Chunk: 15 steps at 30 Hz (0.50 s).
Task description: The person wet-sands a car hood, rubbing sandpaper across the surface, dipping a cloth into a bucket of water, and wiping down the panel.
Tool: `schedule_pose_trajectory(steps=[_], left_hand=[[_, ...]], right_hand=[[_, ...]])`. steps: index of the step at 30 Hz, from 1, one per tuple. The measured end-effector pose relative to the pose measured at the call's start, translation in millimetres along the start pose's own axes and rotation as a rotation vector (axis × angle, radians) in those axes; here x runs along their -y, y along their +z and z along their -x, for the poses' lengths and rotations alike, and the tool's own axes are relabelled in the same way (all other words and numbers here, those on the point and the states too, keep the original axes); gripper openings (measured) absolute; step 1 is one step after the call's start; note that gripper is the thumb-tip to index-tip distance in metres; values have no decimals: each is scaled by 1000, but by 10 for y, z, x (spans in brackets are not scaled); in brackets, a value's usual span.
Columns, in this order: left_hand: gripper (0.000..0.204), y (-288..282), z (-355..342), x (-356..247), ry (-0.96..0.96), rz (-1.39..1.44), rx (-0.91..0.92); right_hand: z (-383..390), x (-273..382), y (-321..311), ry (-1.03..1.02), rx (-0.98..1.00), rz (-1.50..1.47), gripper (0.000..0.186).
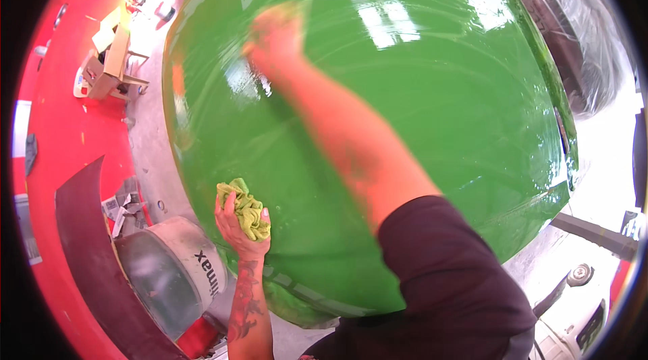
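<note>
A large glossy green panel (pixel 432 130), which looks like a car bonnet, spreads out in front of me. Near its lower left edge, my left hand (pixel 241 224) is closed round a crumpled yellow-green cloth (pixel 248 211). My right arm reaches across the panel toward its far left part. There my right hand (pixel 275 39) is over the surface, smeared by motion. A yellowish blur shows at its fingers, but I cannot make out what it is. Curved, streaky marks and bright light reflections lie on the paint.
At the left stand a red wall (pixel 61 225), a dark curved panel (pixel 88 225) and a pale rounded container (pixel 169 272). Farther back is a wooden stand (pixel 116 63). Clear plastic sheeting (pixel 587 43) covers something at the right, above a dark beam (pixel 594 233) and a white vehicle (pixel 574 319).
</note>
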<state>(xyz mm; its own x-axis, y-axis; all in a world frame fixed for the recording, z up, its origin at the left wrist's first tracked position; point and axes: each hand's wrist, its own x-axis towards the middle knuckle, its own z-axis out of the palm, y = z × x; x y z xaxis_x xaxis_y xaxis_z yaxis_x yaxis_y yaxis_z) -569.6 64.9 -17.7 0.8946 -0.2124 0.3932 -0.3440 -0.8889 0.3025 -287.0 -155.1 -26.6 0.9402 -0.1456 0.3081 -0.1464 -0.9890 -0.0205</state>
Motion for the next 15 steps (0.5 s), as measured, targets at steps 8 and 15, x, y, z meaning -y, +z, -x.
schedule_pose_trajectory(steps=[8,15], left_hand=[[70,13,63,97,-69,63,-6],[70,-26,43,42,-37,20,-6]], right_hand=[[-133,-808,156,-240,-37,-196,33],[519,-4276,3,518,173,-19,59]])
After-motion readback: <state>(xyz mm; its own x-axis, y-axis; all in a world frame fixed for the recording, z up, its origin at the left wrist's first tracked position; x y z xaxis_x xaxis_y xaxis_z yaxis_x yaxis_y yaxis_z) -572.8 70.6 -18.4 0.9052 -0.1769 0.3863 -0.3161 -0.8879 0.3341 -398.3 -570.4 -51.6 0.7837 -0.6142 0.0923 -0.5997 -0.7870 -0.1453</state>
